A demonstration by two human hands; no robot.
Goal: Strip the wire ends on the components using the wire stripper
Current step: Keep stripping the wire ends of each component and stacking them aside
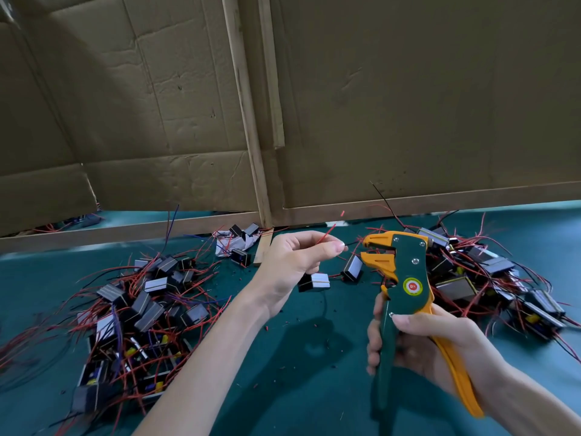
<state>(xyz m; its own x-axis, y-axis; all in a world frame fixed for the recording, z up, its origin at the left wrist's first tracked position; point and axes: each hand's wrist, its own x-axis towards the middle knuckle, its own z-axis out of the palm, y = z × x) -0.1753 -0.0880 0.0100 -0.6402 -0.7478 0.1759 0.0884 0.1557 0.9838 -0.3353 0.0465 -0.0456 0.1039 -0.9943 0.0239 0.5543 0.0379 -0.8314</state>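
Closest to the camera, the right hand [421, 338] wraps its fingers round the green and orange handles of the wire stripper [408, 272], holding it upright above the table. The tool's orange jaws stand parted and nothing is caught between them.

Just beside the jaws, the left hand [295, 262] pinches a thin red wire [328, 234] between thumb and forefinger, its free end pointing up and away from the tool. A small red fragment [342, 212] shows just beyond the tip. It may be a pulled-off sleeve, which would suggest this end has just been stripped, though the bare tip is too fine to confirm.

Two components [314, 282] lie just below that hand, near the jaws. Whether the pinched wire belongs to either cannot be told.

Short bits of insulation [267, 327] dot the green mat [298, 357], so a fair amount of stripping looks done. Tangled heaps of wired components sit on both sides, a left pile [141, 306] and a right pile [490, 278]. Which heap is finished and which is waiting cannot be judged, so plenty of work probably remains.

Behind everything stands a cardboard wall [408, 105].
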